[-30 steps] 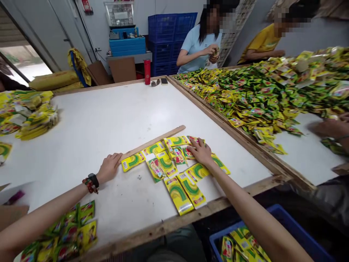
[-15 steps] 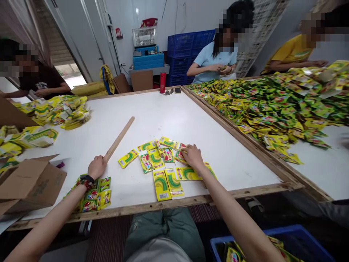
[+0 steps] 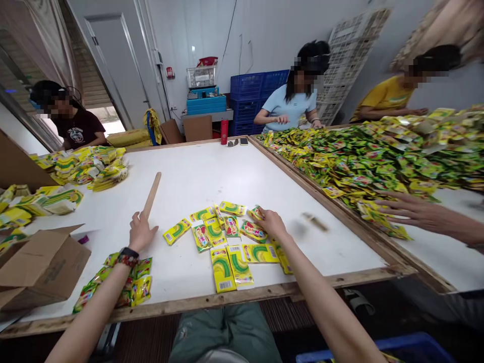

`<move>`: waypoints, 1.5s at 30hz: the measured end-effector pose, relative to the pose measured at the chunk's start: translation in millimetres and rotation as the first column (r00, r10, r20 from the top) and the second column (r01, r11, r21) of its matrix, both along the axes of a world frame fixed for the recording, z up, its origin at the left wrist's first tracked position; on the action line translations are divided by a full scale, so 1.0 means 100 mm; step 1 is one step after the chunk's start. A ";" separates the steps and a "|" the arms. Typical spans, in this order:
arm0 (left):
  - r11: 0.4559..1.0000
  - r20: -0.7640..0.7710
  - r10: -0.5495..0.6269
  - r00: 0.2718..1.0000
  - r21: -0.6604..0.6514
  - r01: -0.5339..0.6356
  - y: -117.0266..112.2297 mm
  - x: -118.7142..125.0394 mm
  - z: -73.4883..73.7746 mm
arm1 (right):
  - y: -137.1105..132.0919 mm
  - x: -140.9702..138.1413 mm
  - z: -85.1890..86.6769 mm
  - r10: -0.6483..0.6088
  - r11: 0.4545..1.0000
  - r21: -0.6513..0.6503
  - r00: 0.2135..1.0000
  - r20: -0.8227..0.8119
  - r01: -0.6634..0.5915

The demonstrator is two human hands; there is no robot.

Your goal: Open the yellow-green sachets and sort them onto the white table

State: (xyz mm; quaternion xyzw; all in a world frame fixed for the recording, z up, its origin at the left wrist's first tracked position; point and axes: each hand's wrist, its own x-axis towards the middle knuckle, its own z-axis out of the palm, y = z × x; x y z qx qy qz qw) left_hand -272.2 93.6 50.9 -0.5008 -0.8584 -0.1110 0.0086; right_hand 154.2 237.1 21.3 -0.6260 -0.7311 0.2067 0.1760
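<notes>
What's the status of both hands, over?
Left hand open, fingers near the end of a flat wooden stick. Right hand on loose yellow-and-green foil sachets on the white table. Co-worker's hand apart, at the big sachet heap.

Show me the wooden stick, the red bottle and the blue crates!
long flat wooden stick [image 3: 151, 194]: head view, its middle
red cylindrical bottle [image 3: 224, 131]: head view, its body
blue plastic crates [image 3: 246, 86]: head view, top crate's front

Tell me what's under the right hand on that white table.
The right hand sits at the edge of a spread of yellow sachets, with one sachet just below the fingers. Whatever lies directly beneath the palm is covered, so that can't be seen.
</notes>
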 end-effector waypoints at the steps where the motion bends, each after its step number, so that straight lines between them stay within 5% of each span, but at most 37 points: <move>1: 0.988 0.045 -0.125 0.991 0.102 0.120 -0.07 0.20 0.03 | -0.13 -0.02 0.03 -0.005 0.999 0.047 0.999 -0.036 0.006; 4: 0.834 0.238 -0.505 0.830 0.381 0.398 -0.34 0.98 0.11 | -0.66 -0.18 0.07 0.083 0.992 0.115 0.928 -0.364 -0.043; 7: 0.738 0.464 -0.674 0.575 0.454 0.499 -0.59 1.80 0.03 | -1.31 -0.41 0.09 0.162 0.987 0.133 0.652 -0.741 -0.093; 8: 0.723 0.535 -0.689 0.489 0.471 0.505 -0.65 2.02 -0.05 | -1.51 -0.47 0.10 0.154 0.987 0.155 0.628 -0.763 -0.054; 13: 0.790 0.736 -0.597 0.319 0.469 0.396 -0.89 2.56 -0.54 | -2.10 -0.59 0.03 0.012 0.951 0.263 0.835 -0.550 0.159; 17: 0.819 0.766 -0.556 0.322 0.440 0.368 -0.89 2.60 -0.57 | -2.21 -0.46 0.03 0.017 0.987 0.140 0.827 -0.562 0.075; 22: 0.857 0.729 -0.508 0.459 0.483 0.180 -0.85 2.76 -0.45 | -2.13 -0.40 0.22 -0.026 1.000 -0.007 0.761 -0.648 0.028; 24: 0.849 0.690 -0.496 0.527 0.513 0.128 -0.87 2.83 -0.51 | -2.08 -0.45 0.24 -0.126 0.992 -0.106 0.644 -0.754 0.070; 28: 0.815 0.595 -0.519 0.614 0.561 0.146 -0.94 2.85 -0.70 | -2.06 -0.57 0.21 -0.352 0.925 -0.375 0.237 -0.906 -0.058; 31: 0.785 0.528 -0.578 0.622 0.567 0.249 -0.97 2.79 -0.75 | -2.08 -0.56 0.17 -0.428 0.878 -0.447 0.138 -0.893 -0.172; 35: 0.743 0.489 -0.652 0.579 0.561 0.364 -0.97 2.76 -0.70 | -2.08 -0.44 0.16 -0.374 0.896 -0.411 0.214 -0.902 -0.167; 38: 0.778 0.530 -0.616 0.583 0.528 0.342 -0.93 2.77 -0.65 | -2.08 -0.34 0.19 -0.094 0.973 -0.175 0.429 -0.898 -0.152; 41: 0.819 0.580 -0.573 0.579 0.434 0.375 -0.89 2.77 -0.60 | -2.12 -0.30 0.21 0.106 0.990 0.022 0.636 -0.764 -0.138; 45: 0.826 0.591 -0.563 0.577 0.392 0.405 -0.88 2.75 -0.55 | -2.14 -0.35 0.15 0.052 0.997 0.075 0.707 -0.706 0.001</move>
